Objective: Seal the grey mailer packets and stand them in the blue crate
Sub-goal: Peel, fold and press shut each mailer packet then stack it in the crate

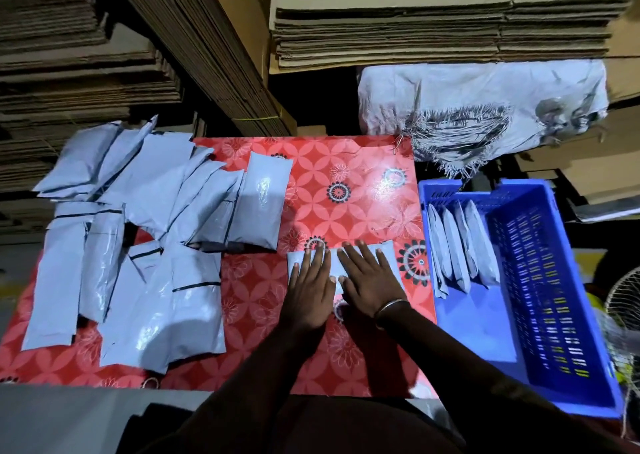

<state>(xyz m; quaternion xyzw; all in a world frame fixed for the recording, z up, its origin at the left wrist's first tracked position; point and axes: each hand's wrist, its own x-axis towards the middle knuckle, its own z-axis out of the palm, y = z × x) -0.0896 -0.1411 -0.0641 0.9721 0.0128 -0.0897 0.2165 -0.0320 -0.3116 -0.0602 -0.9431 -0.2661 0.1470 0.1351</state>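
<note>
Four packets [460, 249] stand in the blue crate [571, 367], many wait [138, 245], and the left hand [309, 285] and right hand [369, 280] press one packet [389, 251] flat with straight fingers.

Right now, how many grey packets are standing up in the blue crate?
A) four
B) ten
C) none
A: four grey packets stand on edge side by side at the left end of the blue crate, and the rest of its floor is bare.
</note>
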